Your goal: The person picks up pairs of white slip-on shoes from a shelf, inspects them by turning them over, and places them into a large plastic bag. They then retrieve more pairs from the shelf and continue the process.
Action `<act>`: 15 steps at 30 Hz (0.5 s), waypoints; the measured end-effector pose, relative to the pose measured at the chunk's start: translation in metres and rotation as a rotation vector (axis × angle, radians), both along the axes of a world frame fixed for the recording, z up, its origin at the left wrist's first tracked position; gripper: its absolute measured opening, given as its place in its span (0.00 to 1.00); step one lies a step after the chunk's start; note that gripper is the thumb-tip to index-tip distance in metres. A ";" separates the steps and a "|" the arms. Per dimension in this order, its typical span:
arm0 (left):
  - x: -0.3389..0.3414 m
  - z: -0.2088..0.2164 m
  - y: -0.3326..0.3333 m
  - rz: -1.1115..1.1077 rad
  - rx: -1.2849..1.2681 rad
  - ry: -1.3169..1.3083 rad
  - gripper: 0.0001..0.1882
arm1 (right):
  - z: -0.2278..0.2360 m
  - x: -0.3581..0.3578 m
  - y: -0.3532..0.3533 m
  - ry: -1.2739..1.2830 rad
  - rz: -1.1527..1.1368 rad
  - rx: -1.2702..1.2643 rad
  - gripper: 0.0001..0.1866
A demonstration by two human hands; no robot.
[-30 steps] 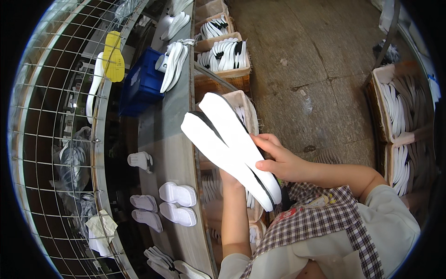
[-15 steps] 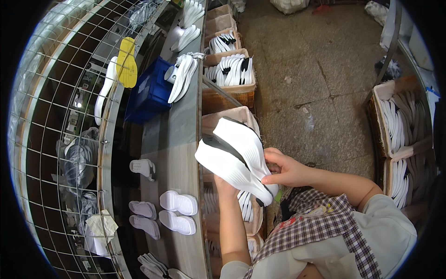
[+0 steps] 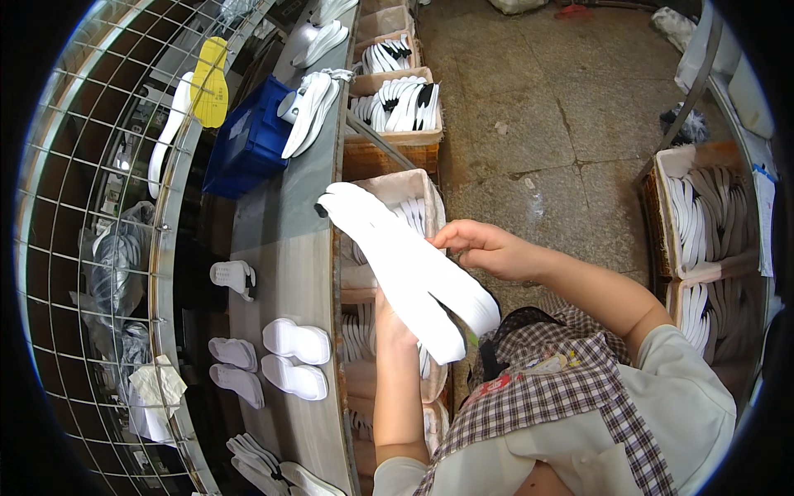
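Observation:
A pair of white shoe soles [image 3: 397, 256] is held in front of me above the side of the bench. Their joined narrow end, with a small black tip, points to the far left, and the other ends spread apart toward me. My left hand [image 3: 395, 318] grips the pair from below, its fingers mostly hidden behind the soles. On the right edge of the soles, the fingertips of my right hand [image 3: 488, 248] pinch near the middle. Below them stands a lined basket [image 3: 430, 198] with more white soles.
Along the grey bench [image 3: 281, 248] lie white soles [image 3: 296, 360] and a blue bin [image 3: 248, 136]. A wire grid [image 3: 83, 248] with a yellow insole [image 3: 210, 83] rises at the left. Filled baskets [image 3: 393, 136] line the bench; another basket [image 3: 662, 215] stands right of the stone floor [image 3: 529, 124].
The soles have been turned end for end: the joined black-tipped end was near me and now points far left. My right hand has shifted from the near end to the middle edge.

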State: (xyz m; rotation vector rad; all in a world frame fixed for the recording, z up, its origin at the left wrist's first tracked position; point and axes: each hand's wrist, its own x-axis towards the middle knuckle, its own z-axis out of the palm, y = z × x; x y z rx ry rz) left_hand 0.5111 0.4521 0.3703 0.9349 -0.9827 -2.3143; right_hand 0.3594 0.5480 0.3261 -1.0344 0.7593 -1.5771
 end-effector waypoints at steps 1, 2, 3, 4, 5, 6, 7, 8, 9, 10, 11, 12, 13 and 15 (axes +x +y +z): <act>0.000 -0.002 -0.001 -0.036 -0.024 0.083 0.14 | -0.001 0.002 -0.001 0.005 -0.019 0.001 0.25; 0.001 -0.004 -0.002 -0.041 -0.046 0.105 0.13 | -0.001 0.003 -0.001 -0.017 -0.012 0.002 0.25; 0.002 -0.005 -0.002 -0.046 -0.083 0.118 0.13 | -0.001 0.004 0.000 -0.039 -0.005 0.003 0.24; 0.003 -0.007 -0.002 -0.022 -0.092 0.112 0.13 | -0.002 0.005 -0.001 -0.064 0.000 -0.017 0.24; 0.003 -0.008 -0.001 0.001 -0.118 0.096 0.13 | -0.002 0.005 -0.001 -0.029 -0.010 0.017 0.24; 0.003 -0.009 -0.001 0.025 -0.145 0.081 0.13 | -0.002 0.005 -0.001 0.003 -0.024 0.028 0.24; 0.003 -0.010 -0.001 0.025 -0.151 0.088 0.13 | -0.002 0.005 -0.001 0.033 -0.037 0.042 0.24; 0.003 -0.012 -0.001 0.025 -0.154 0.094 0.12 | -0.003 0.005 -0.002 0.010 -0.033 0.044 0.24; 0.003 -0.013 -0.001 0.025 -0.157 0.099 0.12 | -0.003 0.005 -0.002 -0.013 -0.029 0.046 0.23; 0.004 -0.014 -0.003 0.012 -0.165 0.074 0.15 | -0.004 0.006 -0.003 -0.035 -0.016 0.027 0.23; 0.004 -0.014 -0.004 -0.001 -0.175 0.050 0.18 | -0.005 0.006 -0.004 -0.022 -0.034 0.042 0.23; 0.005 -0.015 -0.006 -0.024 -0.215 0.018 0.21 | -0.006 0.007 -0.005 -0.010 -0.041 0.038 0.23; 0.006 -0.015 -0.008 -0.030 -0.211 0.045 0.21 | -0.007 0.007 -0.006 -0.006 -0.043 0.027 0.23; 0.007 -0.016 -0.011 -0.054 -0.294 0.042 0.22 | -0.007 0.008 -0.008 -0.002 -0.041 0.023 0.23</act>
